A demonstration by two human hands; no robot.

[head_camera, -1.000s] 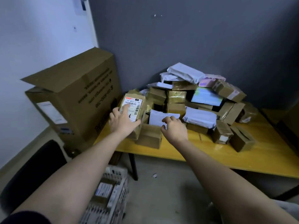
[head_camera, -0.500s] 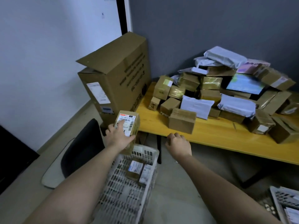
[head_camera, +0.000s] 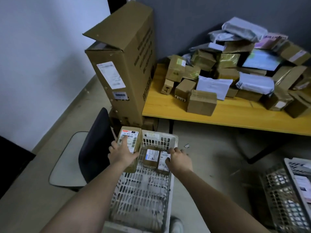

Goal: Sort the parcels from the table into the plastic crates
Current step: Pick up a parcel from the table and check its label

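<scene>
parcel: small brown cardboard box with white barcode label [head_camera: 129,145], label face up, tilted, held over the left rim of the white slotted plastic crate [head_camera: 143,195] on the floor
left grip: left hand [head_camera: 122,153] grasping the parcel, index finger lying across the label, thumb on its right side
right grip: right hand [head_camera: 179,159] over the crate's right side, fingers curled, nothing visibly held; looks clenched
in crate: two small labelled boxes [head_camera: 152,157] side by side at the far end; right one partly covered by the right hand
tabletop: yellow wooden tabletop [head_camera: 168,106] carrying a heap of brown boxes and grey poly mailers [head_camera: 235,73]
second crate: grey slotted crate [head_camera: 286,195], cut off at right edge, contents unclear
hard to read: label text blurred; parcel's underside hidden by the hand
beside tabletop: tall open cardboard carton [head_camera: 124,64]
</scene>
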